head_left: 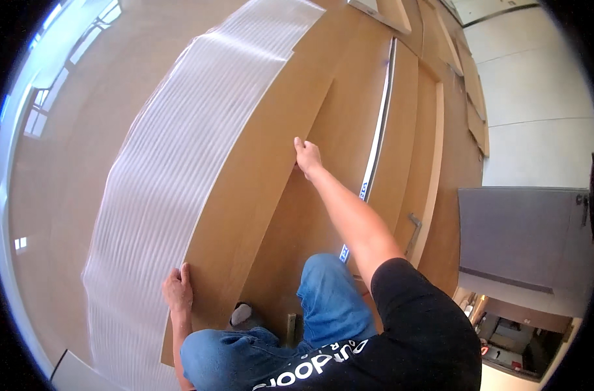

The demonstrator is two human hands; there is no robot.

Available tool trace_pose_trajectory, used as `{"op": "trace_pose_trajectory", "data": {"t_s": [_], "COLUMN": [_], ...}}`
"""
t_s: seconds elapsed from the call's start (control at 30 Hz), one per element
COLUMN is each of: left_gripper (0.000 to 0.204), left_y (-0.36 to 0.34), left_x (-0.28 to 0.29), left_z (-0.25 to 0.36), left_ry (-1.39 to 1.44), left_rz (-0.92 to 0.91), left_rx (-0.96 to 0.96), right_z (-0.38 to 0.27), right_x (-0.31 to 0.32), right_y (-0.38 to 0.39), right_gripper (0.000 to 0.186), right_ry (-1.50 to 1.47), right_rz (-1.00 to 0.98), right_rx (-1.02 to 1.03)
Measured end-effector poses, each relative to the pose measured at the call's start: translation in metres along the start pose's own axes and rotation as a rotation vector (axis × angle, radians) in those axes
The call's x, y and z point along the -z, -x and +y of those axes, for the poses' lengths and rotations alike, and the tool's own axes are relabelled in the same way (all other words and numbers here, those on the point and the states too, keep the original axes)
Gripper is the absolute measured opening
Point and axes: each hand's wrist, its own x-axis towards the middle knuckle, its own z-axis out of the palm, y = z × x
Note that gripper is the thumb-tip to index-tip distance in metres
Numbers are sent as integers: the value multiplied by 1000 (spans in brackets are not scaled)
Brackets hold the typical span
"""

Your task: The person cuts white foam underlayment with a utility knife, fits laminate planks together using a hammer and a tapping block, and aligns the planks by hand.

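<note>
A long tan board (254, 176) lies at a slant in front of me, between my two hands. My left hand (178, 291) is closed on its left edge, near the close end, with the thumb on top. Farther along, my right hand (307, 158) grips the opposite edge; its thumb shows and the other fingers are mostly hidden. A whitish, ribbed, see-through wrapping sheet (163, 140) spreads along the left side of the board and reaches past its far end.
Right of the board runs a long black-and-white strip (379, 120), with a tan frame (435, 140) beyond it. A bent metal piece (414, 228) lies near the frame. A grey door (522, 228) and an open case of tools (512, 342) are at the right.
</note>
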Motion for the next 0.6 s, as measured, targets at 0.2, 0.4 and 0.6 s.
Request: {"op": "trace_pose_trajectory", "data": {"t_s": [0.2,0.4,0.6], "left_gripper": [57,59,59], "left_y": [-25,-38,-38], "left_x": [-30,-49,-44], "left_z": [-27,-28,-31], "left_ry": [60,100,67], "left_rz": [3,2,58], "left_rx": [68,54,-43], "right_z": [-36,-40,-49], "right_x": [-11,12,14], "right_y": [7,5,8], "right_gripper": [53,51,52], "right_ry": [-42,-55,47], "right_rz": [-167,-237,-287], "right_rx": [-151,-180,-179]}}
